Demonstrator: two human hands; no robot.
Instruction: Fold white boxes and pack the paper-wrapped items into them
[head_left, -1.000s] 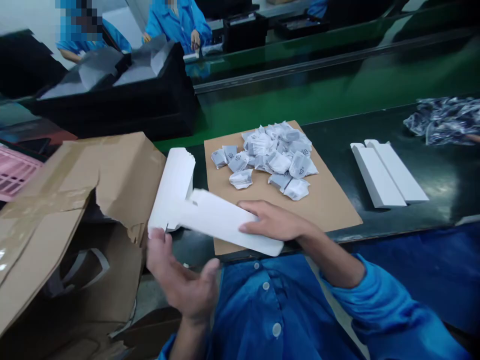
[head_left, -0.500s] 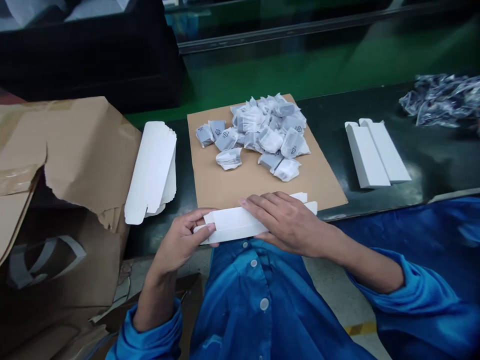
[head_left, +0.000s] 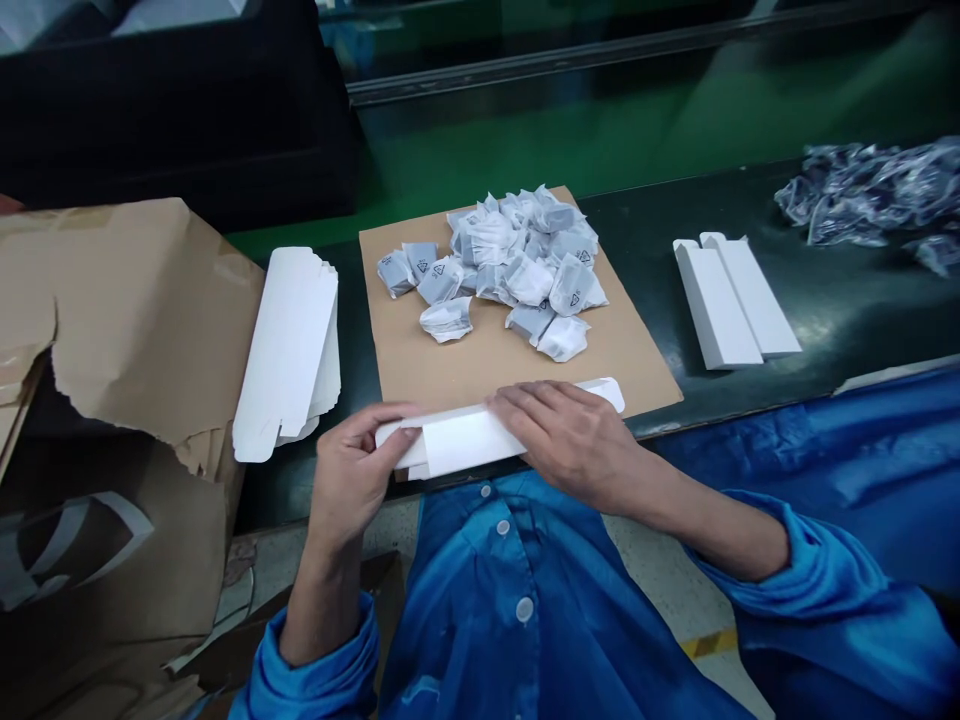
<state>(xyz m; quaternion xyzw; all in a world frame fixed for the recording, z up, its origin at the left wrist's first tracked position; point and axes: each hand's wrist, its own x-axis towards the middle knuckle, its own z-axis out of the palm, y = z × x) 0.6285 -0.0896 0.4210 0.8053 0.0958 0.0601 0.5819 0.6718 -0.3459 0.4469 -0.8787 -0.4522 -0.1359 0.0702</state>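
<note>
A long white cardboard box [head_left: 469, 442] lies crosswise between my hands at the near edge of the brown cardboard sheet [head_left: 420, 375]. My left hand [head_left: 358, 465] pinches its left end, thumb on the near side, by the end flaps. Across the right half rests my right hand [head_left: 559, 430], fingers wrapped over the top; a rounded flap sticks out past it. Beyond the box, a heap of small grey items in white wrappers [head_left: 525, 255] sits on the sheet. Left of the sheet is a stack of flat white box blanks [head_left: 285, 345].
Two folded white boxes [head_left: 735, 305] lie side by side on the dark green work surface [head_left: 840, 300] at right. Clear plastic-wrapped items [head_left: 874, 195] are piled at the far right. A torn brown carton [head_left: 150, 330] stands at left, with a black bin [head_left: 172, 120] behind it.
The white box has been turned about its long axis, so a different face and flap edge show. Both hands still hold it. The whole view has shifted slightly.
</note>
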